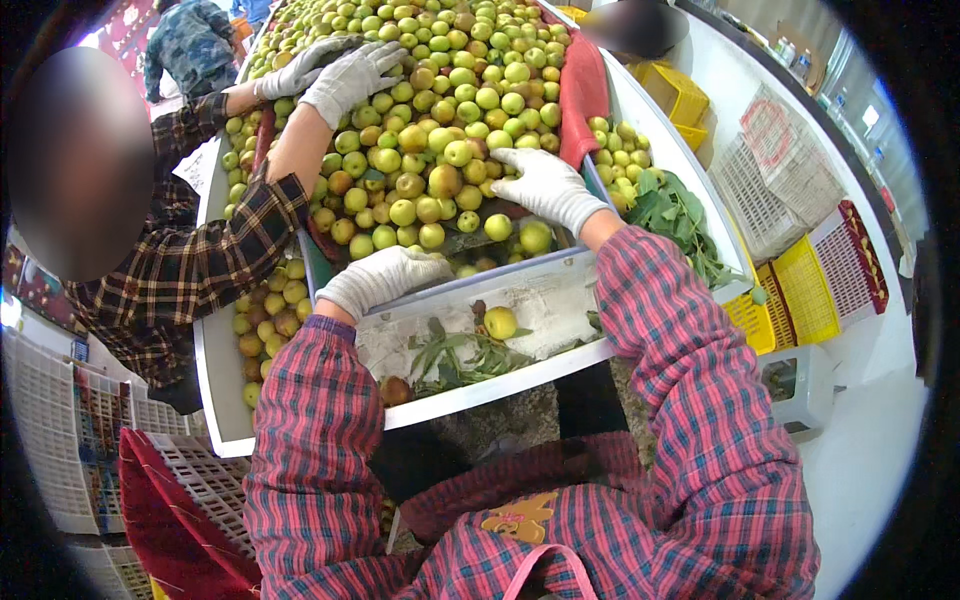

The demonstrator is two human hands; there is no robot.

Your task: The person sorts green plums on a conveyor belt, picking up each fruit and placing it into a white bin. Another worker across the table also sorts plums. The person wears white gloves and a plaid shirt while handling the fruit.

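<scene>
My right hand (544, 187), in a white knit glove, reaches over the near right corner of a heap of small round yellow-green fruits (420, 142). Its fingers are spread and touch fruits at the heap's edge. My left hand (386, 279), gloved alike, rests at the bluish inner edge (480, 281) of the sorting table. Its fingertips are partly hidden, so whether they hold anything cannot be made out. Between my hands, fruits lie loose near a bare patch of the table. In the white front trough (555, 300) lie a yellow fruit (500, 322), a brownish fruit (394, 391) and green leaves (472, 356).
At the left, a co-worker's gloved hands (352, 79) lie on the heap. Side troughs hold fruits (277, 307) and, at right, leafy sprigs (671, 214). Red cloth (583, 97) lines the table's right side. Yellow crates (806, 289) and white crates (784, 169) stand to the right.
</scene>
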